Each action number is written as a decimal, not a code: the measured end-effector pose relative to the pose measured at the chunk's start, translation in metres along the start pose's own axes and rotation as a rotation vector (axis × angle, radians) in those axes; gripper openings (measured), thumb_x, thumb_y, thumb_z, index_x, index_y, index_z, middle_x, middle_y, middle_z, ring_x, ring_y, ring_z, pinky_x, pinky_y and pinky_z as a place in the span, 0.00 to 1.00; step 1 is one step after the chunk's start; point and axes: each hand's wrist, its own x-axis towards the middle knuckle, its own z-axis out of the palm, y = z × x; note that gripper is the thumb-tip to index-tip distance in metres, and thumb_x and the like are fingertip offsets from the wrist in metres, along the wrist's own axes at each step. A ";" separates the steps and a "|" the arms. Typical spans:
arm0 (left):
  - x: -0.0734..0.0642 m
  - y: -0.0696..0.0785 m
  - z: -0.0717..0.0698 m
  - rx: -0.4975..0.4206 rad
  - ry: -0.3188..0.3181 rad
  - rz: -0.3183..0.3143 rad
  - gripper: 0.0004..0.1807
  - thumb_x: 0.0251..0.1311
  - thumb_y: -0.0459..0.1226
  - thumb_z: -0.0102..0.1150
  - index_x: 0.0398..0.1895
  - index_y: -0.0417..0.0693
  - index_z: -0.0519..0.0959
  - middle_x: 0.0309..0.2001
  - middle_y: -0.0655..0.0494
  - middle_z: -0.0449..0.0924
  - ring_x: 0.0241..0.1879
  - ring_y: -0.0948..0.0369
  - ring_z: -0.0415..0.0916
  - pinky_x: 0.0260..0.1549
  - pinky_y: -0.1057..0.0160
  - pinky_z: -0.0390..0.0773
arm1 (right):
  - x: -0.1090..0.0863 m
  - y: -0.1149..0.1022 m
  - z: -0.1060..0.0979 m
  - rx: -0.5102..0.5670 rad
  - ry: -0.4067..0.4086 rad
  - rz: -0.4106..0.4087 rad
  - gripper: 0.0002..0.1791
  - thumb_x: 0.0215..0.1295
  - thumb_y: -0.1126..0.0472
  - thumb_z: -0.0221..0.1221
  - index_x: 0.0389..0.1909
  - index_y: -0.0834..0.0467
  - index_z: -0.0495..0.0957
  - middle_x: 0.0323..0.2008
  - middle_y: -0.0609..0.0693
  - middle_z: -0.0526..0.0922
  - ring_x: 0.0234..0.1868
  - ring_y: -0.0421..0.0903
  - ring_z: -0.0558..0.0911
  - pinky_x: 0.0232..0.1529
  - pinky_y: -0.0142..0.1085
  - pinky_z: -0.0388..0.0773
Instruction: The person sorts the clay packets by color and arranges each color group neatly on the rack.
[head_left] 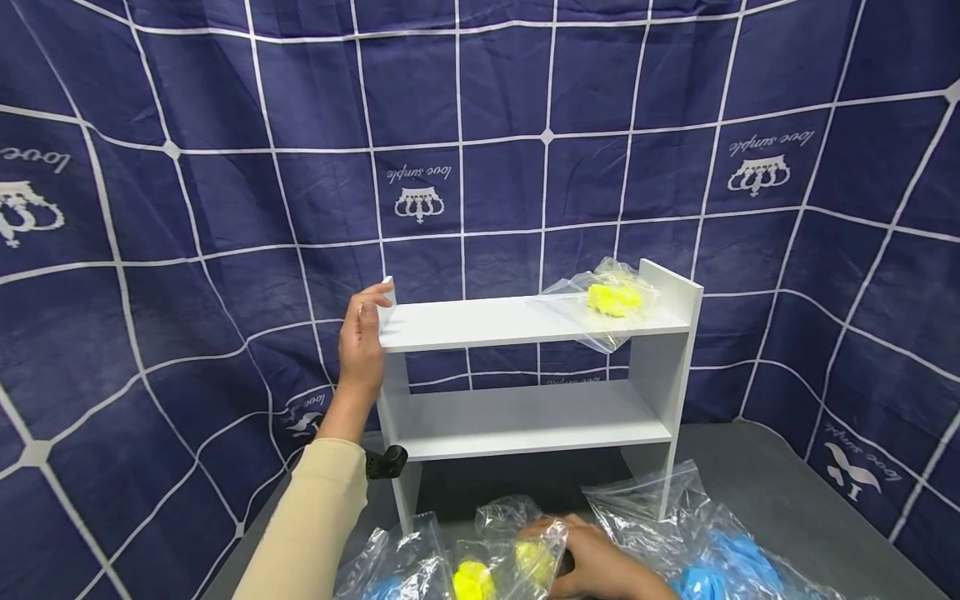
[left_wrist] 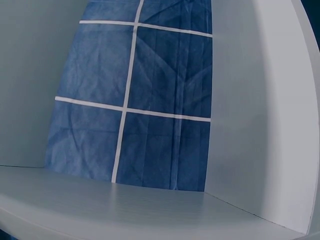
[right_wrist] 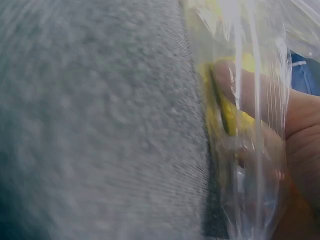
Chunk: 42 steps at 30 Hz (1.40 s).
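Observation:
At the upper left corner of a small white shelf unit [head_left: 517,417], my left hand [head_left: 362,346] grips the side panel, fingertips over its top edge. The left wrist view shows the unit's white boards [left_wrist: 240,120] but no hand. Low in the head view, my right hand [head_left: 607,562] holds a clear zip bag [head_left: 540,546] with a bright yellow lump inside. In the right wrist view the thumb [right_wrist: 245,85] lies against the yellow contents, partly behind the plastic; the other fingers are mostly hidden.
Another clear bag with a yellow lump [head_left: 615,300] lies on the top board at right, its corner over the front edge. Bags with blue contents [head_left: 738,562] lie right and left of my right hand on the grey surface [head_left: 780,467]. A navy checked curtain [head_left: 495,183] hangs behind.

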 end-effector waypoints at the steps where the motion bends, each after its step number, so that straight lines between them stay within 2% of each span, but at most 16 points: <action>1: 0.000 0.000 0.000 0.001 0.004 0.004 0.17 0.73 0.32 0.31 0.41 0.24 0.68 0.58 0.31 0.73 0.65 0.43 0.65 0.64 0.67 0.57 | 0.000 -0.001 0.001 -0.017 0.015 -0.001 0.38 0.41 0.44 0.72 0.59 0.34 0.73 0.55 0.34 0.79 0.51 0.36 0.74 0.48 0.40 0.70; 6: 0.000 -0.002 0.000 0.006 0.010 0.007 0.17 0.73 0.33 0.31 0.41 0.24 0.68 0.57 0.31 0.73 0.65 0.43 0.65 0.64 0.68 0.58 | 0.001 -0.002 0.004 -0.079 0.079 -0.014 0.34 0.41 0.45 0.72 0.56 0.32 0.74 0.49 0.31 0.81 0.44 0.31 0.73 0.42 0.34 0.68; 12: 0.001 -0.003 0.001 -0.020 0.008 0.016 0.17 0.72 0.32 0.31 0.40 0.23 0.68 0.57 0.30 0.73 0.65 0.41 0.65 0.64 0.68 0.58 | 0.003 -0.001 0.006 -0.133 0.157 -0.055 0.32 0.39 0.46 0.73 0.52 0.34 0.77 0.45 0.30 0.82 0.40 0.31 0.74 0.39 0.31 0.69; 15: 0.001 -0.002 0.000 -0.015 0.008 0.015 0.17 0.72 0.32 0.31 0.40 0.23 0.68 0.57 0.30 0.73 0.65 0.41 0.65 0.64 0.68 0.58 | 0.003 -0.003 0.004 -0.124 0.139 -0.041 0.31 0.39 0.47 0.73 0.50 0.35 0.78 0.45 0.30 0.83 0.44 0.33 0.78 0.45 0.40 0.73; 18: 0.001 -0.002 0.000 -0.014 0.010 0.011 0.16 0.72 0.31 0.31 0.40 0.24 0.68 0.57 0.30 0.73 0.65 0.42 0.65 0.64 0.68 0.58 | 0.002 -0.007 0.001 -0.109 0.129 -0.027 0.30 0.39 0.47 0.73 0.49 0.35 0.79 0.45 0.31 0.83 0.45 0.36 0.79 0.47 0.43 0.74; 20: 0.000 -0.001 0.001 -0.014 0.009 0.007 0.16 0.71 0.31 0.32 0.40 0.24 0.68 0.57 0.30 0.73 0.65 0.42 0.65 0.63 0.68 0.58 | 0.001 -0.009 -0.001 -0.092 0.120 -0.026 0.29 0.39 0.48 0.73 0.49 0.34 0.79 0.45 0.32 0.83 0.45 0.36 0.79 0.45 0.41 0.75; 22: 0.000 -0.001 0.001 -0.010 0.007 0.003 0.16 0.71 0.31 0.32 0.40 0.24 0.68 0.57 0.30 0.73 0.65 0.42 0.65 0.63 0.69 0.58 | 0.000 -0.011 -0.005 -0.072 0.123 -0.029 0.29 0.40 0.48 0.72 0.49 0.35 0.79 0.43 0.32 0.83 0.41 0.34 0.77 0.39 0.33 0.73; 26: 0.001 -0.001 0.001 -0.007 0.005 0.005 0.15 0.71 0.30 0.32 0.40 0.24 0.68 0.57 0.30 0.73 0.65 0.42 0.65 0.64 0.68 0.58 | 0.002 -0.021 -0.020 0.004 0.083 0.006 0.28 0.44 0.51 0.72 0.51 0.37 0.78 0.41 0.32 0.81 0.38 0.30 0.73 0.35 0.29 0.71; 30: 0.001 0.000 0.000 -0.007 0.010 0.008 0.15 0.71 0.30 0.32 0.40 0.24 0.68 0.57 0.30 0.73 0.65 0.42 0.65 0.64 0.68 0.58 | 0.006 -0.032 -0.041 -0.047 0.105 0.029 0.31 0.43 0.55 0.72 0.53 0.38 0.78 0.41 0.29 0.79 0.38 0.29 0.71 0.37 0.30 0.70; 34: 0.001 0.000 0.000 -0.006 0.008 0.011 0.15 0.71 0.30 0.32 0.41 0.24 0.68 0.57 0.30 0.73 0.65 0.42 0.65 0.64 0.69 0.58 | 0.010 -0.043 -0.065 -0.108 0.116 0.049 0.35 0.40 0.60 0.72 0.54 0.37 0.77 0.42 0.29 0.79 0.41 0.31 0.72 0.40 0.35 0.71; 37: 0.001 0.000 0.000 -0.013 0.006 0.015 0.15 0.71 0.29 0.31 0.41 0.24 0.68 0.57 0.30 0.73 0.65 0.42 0.65 0.64 0.69 0.58 | 0.014 -0.051 -0.083 -0.129 0.112 0.040 0.35 0.42 0.60 0.73 0.55 0.37 0.76 0.42 0.29 0.79 0.41 0.32 0.73 0.39 0.36 0.71; 42: 0.001 -0.001 0.000 -0.016 0.008 0.020 0.15 0.71 0.29 0.32 0.40 0.23 0.68 0.57 0.30 0.73 0.64 0.42 0.65 0.64 0.69 0.58 | 0.020 -0.066 -0.108 -0.177 0.127 -0.021 0.35 0.42 0.60 0.73 0.55 0.38 0.76 0.43 0.29 0.80 0.43 0.34 0.75 0.41 0.37 0.74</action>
